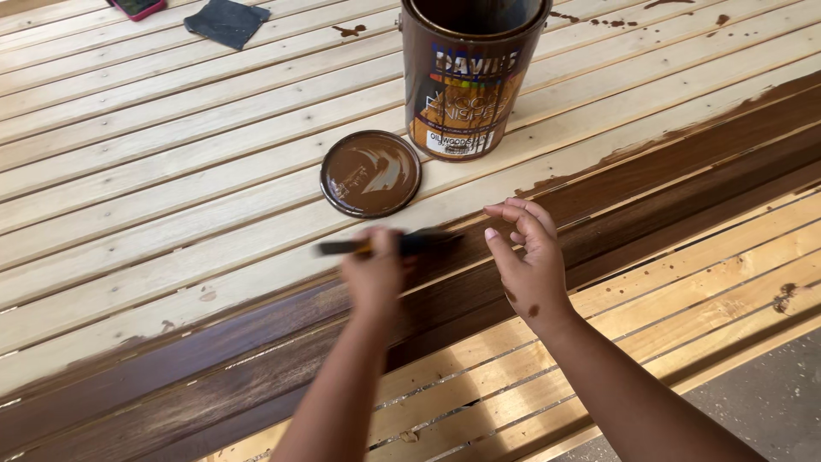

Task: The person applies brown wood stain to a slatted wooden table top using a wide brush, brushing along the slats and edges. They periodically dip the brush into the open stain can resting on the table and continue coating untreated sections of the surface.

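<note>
Seen from above, the left hand sits at the centre of the frame, blurred, its fingers closed round a dark paintbrush lying sideways over the slatted wooden bench, right where the dark stained band meets bare wood. The right hand hangs just beside it, open, fingers loosely curled, holding nothing. Above them lies a round lid coated brown, and touching its upper right edge stands the open stain can. A dark cloth rests in the upper left.
</note>
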